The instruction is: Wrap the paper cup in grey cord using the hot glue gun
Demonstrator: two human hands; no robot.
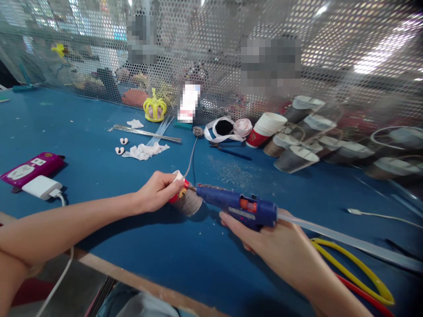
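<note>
The left hand [159,193] pinches the paper cup [190,204] between thumb and fingers, just left of centre in the frame. The right hand [274,242], lower right of centre, has its fingers closed around the glue gun [228,202]; the grip itself is hidden by the hand.

Both work over a blue table [99,174] dotted with small pale scraps, its wooden edge showing along the lower left. A perforated metal screen [214,26] stands across the top, with a blurred, brightly lit room behind.

The cup lies tilted, its long axis falling from upper left to lower right: white and red by the hand, grey-wrapped at the lower right end. The gun's nozzle points left at the cup, close against it; its body slopes gently down rightward, and one clear glue stick [350,240] runs from its rear to the right edge.

One grey cord [191,156] rises from the cup to one ball [198,131]. Beyond are one pair of pliers [231,152], one stack of red-and-white cups [266,127], one yellow crown [155,110], and two small white curved pieces [124,141] at upper left of centre. One purple power strip [36,167] lies far left. Wrapped cups [294,159] crowd the right, overlapping too much to count.
</note>
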